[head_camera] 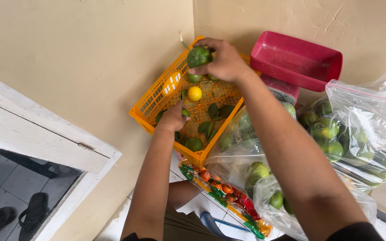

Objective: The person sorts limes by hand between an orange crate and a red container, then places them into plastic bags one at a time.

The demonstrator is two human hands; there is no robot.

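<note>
An orange plastic crate [157, 96] leans against the wall corner, holding a few green citrus fruits, loose leaves and one yellow fruit [194, 93]. My right hand [222, 62] is raised over the crate's far end, gripping a green citrus fruit [198, 56]. My left hand [172, 118] reaches down into the crate's near side, fingers closed on a small green fruit or leaf [185, 113]; which it is cannot be made out. Another green fruit [194, 144] lies near the crate's front corner.
Clear plastic bags [358, 129] full of green citrus sit to the right, another bag [264, 178] nearer me. A red scale tray [295, 60] stands behind them. A printed colourful sack [222, 192] lies under the crate. Sandals [32, 214] rest on the tiled floor at lower left.
</note>
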